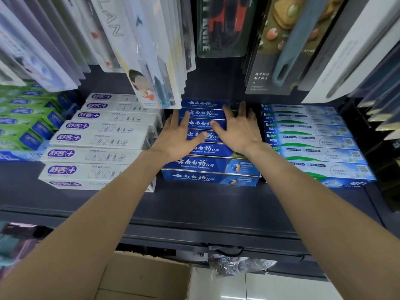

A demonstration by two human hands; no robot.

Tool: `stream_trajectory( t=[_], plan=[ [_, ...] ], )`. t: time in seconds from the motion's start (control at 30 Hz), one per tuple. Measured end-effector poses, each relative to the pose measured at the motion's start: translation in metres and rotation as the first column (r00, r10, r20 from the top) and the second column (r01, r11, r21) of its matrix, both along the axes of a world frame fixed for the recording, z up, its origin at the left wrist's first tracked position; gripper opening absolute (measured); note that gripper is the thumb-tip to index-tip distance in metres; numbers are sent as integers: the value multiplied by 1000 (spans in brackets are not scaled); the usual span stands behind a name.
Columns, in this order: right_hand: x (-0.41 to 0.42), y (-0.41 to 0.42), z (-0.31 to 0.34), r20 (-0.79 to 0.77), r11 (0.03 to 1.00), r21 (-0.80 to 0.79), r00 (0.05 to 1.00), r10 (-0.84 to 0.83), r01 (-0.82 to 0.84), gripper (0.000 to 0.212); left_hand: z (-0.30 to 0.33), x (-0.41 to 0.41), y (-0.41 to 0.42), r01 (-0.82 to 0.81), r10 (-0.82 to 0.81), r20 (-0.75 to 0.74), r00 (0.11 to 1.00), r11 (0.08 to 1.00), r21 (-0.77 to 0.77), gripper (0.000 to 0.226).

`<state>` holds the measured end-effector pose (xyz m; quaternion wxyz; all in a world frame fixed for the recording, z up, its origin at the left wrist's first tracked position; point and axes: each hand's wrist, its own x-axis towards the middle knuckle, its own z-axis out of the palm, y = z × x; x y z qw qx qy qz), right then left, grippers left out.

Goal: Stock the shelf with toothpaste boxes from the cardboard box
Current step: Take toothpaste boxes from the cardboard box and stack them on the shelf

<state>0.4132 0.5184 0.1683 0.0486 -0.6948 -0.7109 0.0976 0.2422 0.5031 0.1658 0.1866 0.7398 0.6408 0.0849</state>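
Dark blue-grey metal shelf, shop aisle. I count eight blue rectangular toothpaste boxes; left hand, right hand flat, fingers spread, grasping nothing.

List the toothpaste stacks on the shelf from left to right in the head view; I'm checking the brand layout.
Green boxes → white boxes → dark blue boxes, with both hands flat on them → light blue boxes.
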Motion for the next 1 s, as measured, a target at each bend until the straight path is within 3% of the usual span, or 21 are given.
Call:
stream_trajectory(
  t=[0.13, 0.5, 0.63, 0.73, 0.87, 1.0],
  plan=[
    [2, -1, 1, -32, 1000, -30, 999, -7, 6, 72, 11, 3, 12, -123, 122, 157, 980, 992, -4, 77],
    [1, -2, 1, -13, 999, -33, 1000, -24, 23, 75, 7, 5, 17, -51, 51, 153, 987, 999, -6, 74],
    [3, -22, 9, -105, 998, 63, 994, 33, -27, 71, 9, 2, 13, -60, 58, 60, 996, 998, 20, 76],
    [11, -71, 13, -206, 994, 99, 977, 61, -41, 68, 10, -6, -18, 37, -40, 60, 997, 998, 56, 90],
    [9, -102, 0, -207, 999, 26, 978, 33, -28, 70, 14, -12, -55, 125, -121, 42, 992, 984, -126, 121],
    [-1, -93, -3, -201, 999, 18, 978, -46, 51, 72, 18, -9, -46, 149, -153, -11, 988, 973, -178, 137]
  ],
)
